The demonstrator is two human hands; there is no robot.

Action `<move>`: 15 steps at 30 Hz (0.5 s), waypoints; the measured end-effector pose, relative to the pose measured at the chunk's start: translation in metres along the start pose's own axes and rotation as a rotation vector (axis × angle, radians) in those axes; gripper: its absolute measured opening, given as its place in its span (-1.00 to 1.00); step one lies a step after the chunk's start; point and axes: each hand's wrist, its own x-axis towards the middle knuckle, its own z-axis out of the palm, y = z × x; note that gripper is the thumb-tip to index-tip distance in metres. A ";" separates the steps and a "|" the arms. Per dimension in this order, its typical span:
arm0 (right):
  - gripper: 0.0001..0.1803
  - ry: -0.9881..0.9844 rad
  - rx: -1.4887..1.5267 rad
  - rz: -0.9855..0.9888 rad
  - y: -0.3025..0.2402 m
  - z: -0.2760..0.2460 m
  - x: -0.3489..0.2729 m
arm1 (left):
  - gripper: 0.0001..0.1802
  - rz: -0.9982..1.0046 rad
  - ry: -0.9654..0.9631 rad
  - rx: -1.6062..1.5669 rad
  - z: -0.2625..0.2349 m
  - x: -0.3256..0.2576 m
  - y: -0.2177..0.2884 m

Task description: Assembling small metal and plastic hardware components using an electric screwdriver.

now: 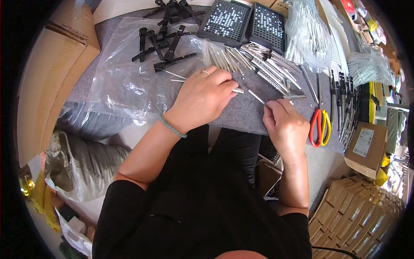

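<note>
My left hand [202,97], with a beaded bracelet at the wrist, is closed around a slim metal tube [238,90]. The tube's end sticks out past the fingertips to the right. Two thin rods show on the hand's other side; whether they are in its grip I cannot tell. My right hand [286,123] pinches a thin silver rod [256,96], which points up and left toward that tube, apart from it by a small gap. Beyond the hands lie a pile of metal tubes [276,71] and a bundle of thin brass-toned rods [224,58].
Black plastic parts [164,45] lie on a clear plastic bag [116,77] at left. Two black perforated trays [225,21] hold small shiny pieces. To the right are a red-and-yellow-handled cutting tool [320,127], a row of dark slender pieces [343,103] and a cardboard box [366,149].
</note>
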 end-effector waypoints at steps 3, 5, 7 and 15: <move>-0.92 0.003 -0.091 -0.102 0.006 0.006 0.003 | -0.78 -0.004 0.005 0.010 0.000 -0.001 0.001; -0.91 0.012 -0.096 -0.163 0.014 0.011 0.012 | -0.78 -0.017 0.019 0.022 0.000 -0.001 0.001; -0.87 0.043 -0.059 -0.224 0.019 0.014 0.020 | -0.78 -0.019 0.029 0.027 0.000 -0.001 0.002; -0.73 0.163 0.204 -0.130 -0.004 0.031 0.025 | -0.77 -0.009 0.041 0.030 0.000 -0.001 0.004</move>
